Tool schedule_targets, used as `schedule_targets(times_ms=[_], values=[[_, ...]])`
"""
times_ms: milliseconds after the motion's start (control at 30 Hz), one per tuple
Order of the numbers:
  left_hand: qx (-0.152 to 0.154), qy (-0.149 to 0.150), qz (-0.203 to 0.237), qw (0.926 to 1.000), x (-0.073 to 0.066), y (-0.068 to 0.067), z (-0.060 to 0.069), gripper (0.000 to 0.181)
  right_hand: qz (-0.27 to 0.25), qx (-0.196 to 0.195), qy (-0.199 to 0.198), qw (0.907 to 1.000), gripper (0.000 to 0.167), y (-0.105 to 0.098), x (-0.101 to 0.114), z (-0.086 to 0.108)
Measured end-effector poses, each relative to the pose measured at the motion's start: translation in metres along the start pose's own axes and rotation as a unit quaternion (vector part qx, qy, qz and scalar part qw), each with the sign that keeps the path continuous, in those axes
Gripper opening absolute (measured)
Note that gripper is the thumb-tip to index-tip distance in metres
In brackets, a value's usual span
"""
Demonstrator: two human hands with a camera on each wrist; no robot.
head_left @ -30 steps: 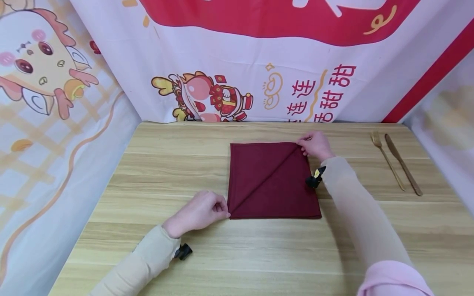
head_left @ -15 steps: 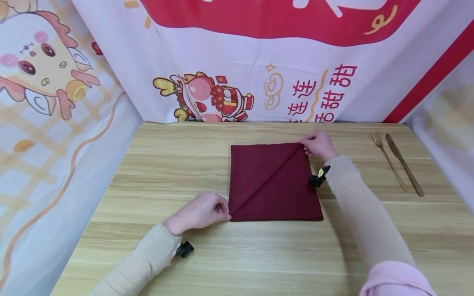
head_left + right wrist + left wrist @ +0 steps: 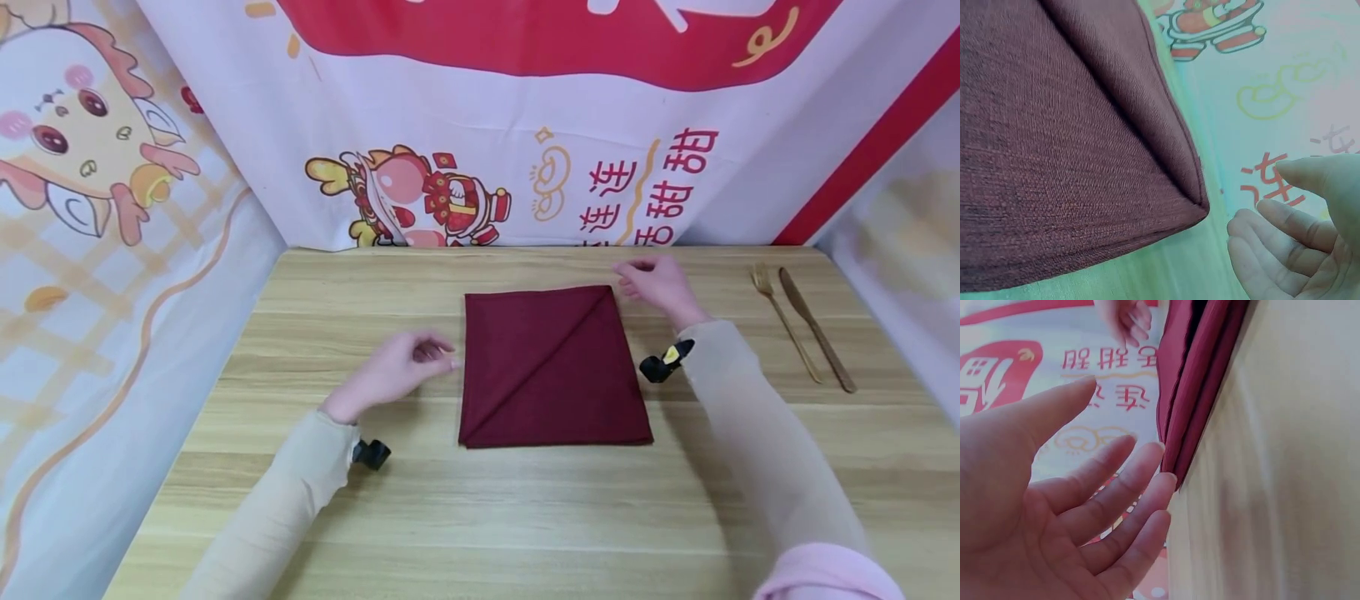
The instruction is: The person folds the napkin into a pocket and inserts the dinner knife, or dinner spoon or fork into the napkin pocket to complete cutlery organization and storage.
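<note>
A dark red cloth napkin [image 3: 555, 367] lies folded into a near square on the table, a diagonal fold line running from its near left corner to its far right corner. In the left wrist view the napkin [image 3: 1194, 375] shows several stacked layers at its edge. My left hand [image 3: 401, 367] hovers just left of the napkin, fingers relaxed and apart, holding nothing. Beyond the far right corner, my right hand [image 3: 660, 287] is held off the cloth with loosely bent fingers. The right wrist view shows a gap between the napkin corner [image 3: 1191, 200] and that hand [image 3: 1297, 244].
A gold fork [image 3: 783, 321] and a gold knife [image 3: 817, 329] lie side by side at the table's right. Printed cloth [image 3: 525, 167] hangs along the back edge of the wooden table [image 3: 487, 517], and more hangs at both sides.
Both hands have let go of the napkin's corners. The left hand has moved away from the person along the left edge; the right hand has shifted slightly right. The napkin stays flat.
</note>
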State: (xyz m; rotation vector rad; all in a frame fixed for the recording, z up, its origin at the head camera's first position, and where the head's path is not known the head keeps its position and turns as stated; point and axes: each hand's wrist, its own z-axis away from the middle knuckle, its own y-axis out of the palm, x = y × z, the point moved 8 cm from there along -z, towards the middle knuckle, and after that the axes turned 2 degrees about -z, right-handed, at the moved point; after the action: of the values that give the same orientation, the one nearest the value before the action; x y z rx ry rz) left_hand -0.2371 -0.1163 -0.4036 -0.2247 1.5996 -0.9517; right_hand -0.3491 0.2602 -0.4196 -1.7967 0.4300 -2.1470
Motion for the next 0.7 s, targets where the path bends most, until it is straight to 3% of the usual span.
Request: schedule_targets(times_ms=[333, 700], values=[[-0.057, -0.007, 0.002, 0.9984, 0.001, -0.025, -0.035, 0.037, 0.043, -0.011, -0.084, 0.9955, 0.044, 0.002, 0.023, 0.026], [-0.088, -0.016, 0.020, 0.9958, 0.002, -0.041, -0.065, 0.037, 0.082, 0.024, -0.104, 0.9909, 0.053, 0.025, 0.041, 0.066]])
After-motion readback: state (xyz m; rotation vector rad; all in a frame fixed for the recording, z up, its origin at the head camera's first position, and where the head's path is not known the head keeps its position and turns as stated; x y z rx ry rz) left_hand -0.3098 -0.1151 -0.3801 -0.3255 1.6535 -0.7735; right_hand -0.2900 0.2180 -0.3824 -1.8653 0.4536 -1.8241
